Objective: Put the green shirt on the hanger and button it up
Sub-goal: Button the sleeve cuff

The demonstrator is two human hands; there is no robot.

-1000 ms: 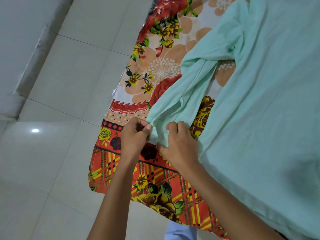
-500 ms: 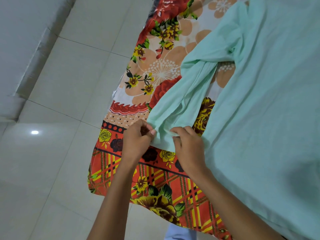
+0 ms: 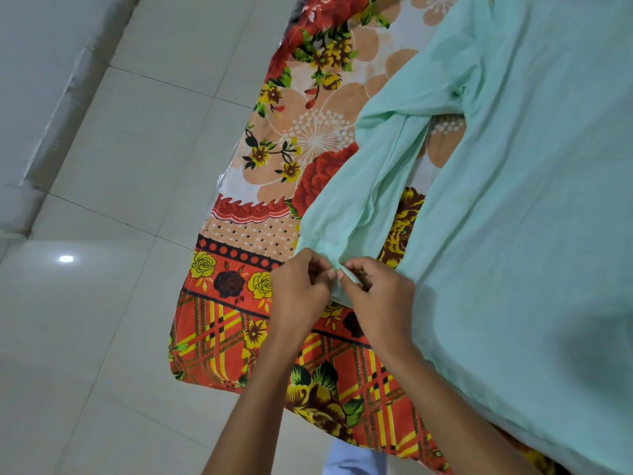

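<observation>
1. Nearest the viewer, both forearms reach in from the lower edge. The left hand and right hand meet at the cuff of the green shirt.
2. Finger state: on each hand the thumb and curled fingers pinch the cuff edge, the two hands almost touching. Whether a button sits between them cannot be told (the fabric hides it).
3. Judged step: fastening the cuff. To do it well, hold the buttonhole side taut with one hand, feed the button edgewise with the other, and keep the sleeve slack.
4. Beyond the hands, the sleeve runs back to the shirt body, which lies flat on the floral cloth.
5. No hanger is visible (hanging appears not yet done).
6. Farthest, the tiled floor.
</observation>
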